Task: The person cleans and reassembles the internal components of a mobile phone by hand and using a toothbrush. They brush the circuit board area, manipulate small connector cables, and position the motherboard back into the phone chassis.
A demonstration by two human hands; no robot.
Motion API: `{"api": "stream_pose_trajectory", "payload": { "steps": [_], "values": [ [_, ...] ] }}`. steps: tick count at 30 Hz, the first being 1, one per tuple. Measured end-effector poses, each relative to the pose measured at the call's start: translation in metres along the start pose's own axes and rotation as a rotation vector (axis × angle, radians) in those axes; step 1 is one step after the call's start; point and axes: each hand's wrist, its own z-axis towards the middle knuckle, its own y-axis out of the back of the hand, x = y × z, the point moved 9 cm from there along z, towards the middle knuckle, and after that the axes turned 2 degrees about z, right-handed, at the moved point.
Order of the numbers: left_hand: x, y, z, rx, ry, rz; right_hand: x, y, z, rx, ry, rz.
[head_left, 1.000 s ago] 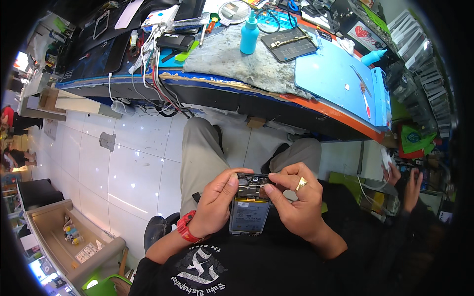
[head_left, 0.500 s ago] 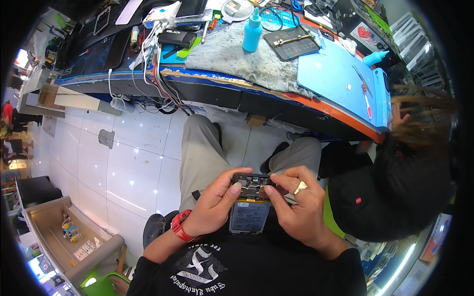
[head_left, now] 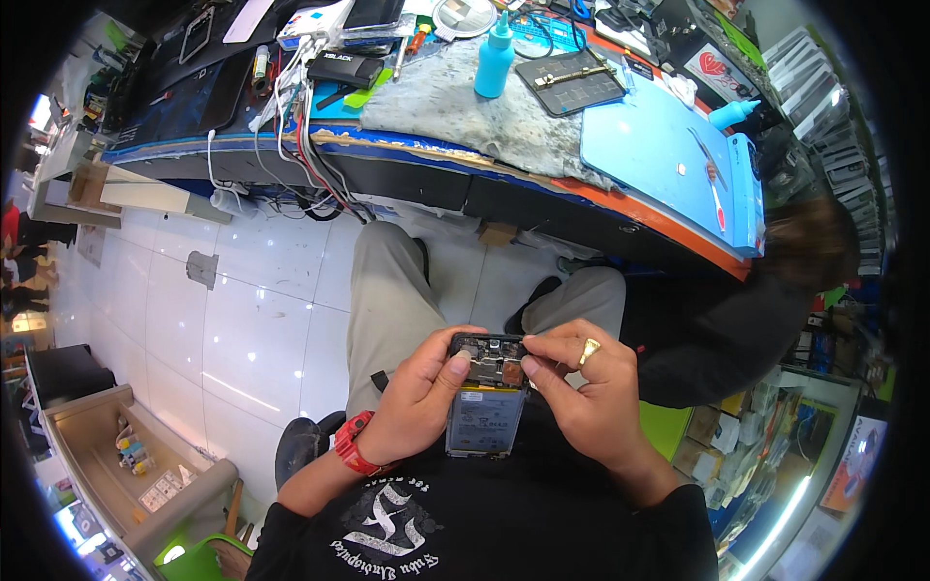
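An opened phone [head_left: 484,418] rests upright over my lap, its silver battery below and its exposed circuit board at the top. My left hand [head_left: 412,397] grips the phone's upper left side, thumb on the board's left part, with a red watch on the wrist. My right hand [head_left: 581,392], wearing a gold ring, pinches the upper right corner with thumb and index finger beside a copper-coloured patch. Whatever small part may be under the fingertips is too small to make out.
A cluttered bench [head_left: 407,165] ahead bears a teal bottle [head_left: 492,68], blue mat [head_left: 639,145], board holder [head_left: 567,82] and cables. A co-worker [head_left: 717,329] in black bends at my right. A drawer [head_left: 116,397] stands at left, tiled floor [head_left: 252,320] between.
The co-worker at my right has moved into a bent posture, head now near the bench corner. My hands have shifted slightly on the phone; the right thumb sits a little further right.
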Motion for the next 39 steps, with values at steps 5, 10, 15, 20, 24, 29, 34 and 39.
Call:
{"api": "stream_pose_trajectory", "payload": {
  "steps": [5, 10, 15, 20, 24, 29, 34, 39],
  "values": [
    [0.001, 0.0, 0.0, 0.007, 0.001, -0.018, -0.004, 0.001, 0.005, 0.012, -0.028, 0.039],
    [-0.001, -0.001, 0.0, 0.018, -0.005, -0.048, -0.009, 0.0, 0.007, 0.02, -0.072, 0.066],
    [-0.003, 0.0, 0.002, 0.012, -0.014, -0.063, -0.015, -0.004, 0.006, 0.087, -0.067, 0.215],
    [0.009, 0.004, 0.002, 0.023, 0.014, -0.175, -0.015, -0.008, 0.003, 0.204, -0.035, 0.238],
    [0.012, 0.002, 0.004, 0.045, 0.026, -0.223, -0.018, -0.008, -0.001, 0.217, 0.018, 0.166],
    [0.006, -0.001, 0.005, 0.054, 0.023, -0.261, -0.014, -0.004, 0.0, 0.167, 0.042, 0.147],
    [-0.003, -0.002, 0.006, 0.049, -0.008, -0.106, -0.011, -0.002, 0.002, 0.151, -0.011, 0.125],
    [-0.009, -0.004, 0.004, 0.02, -0.046, -0.128, -0.019, -0.003, 0.006, 0.248, -0.099, 0.271]
  ]
}}
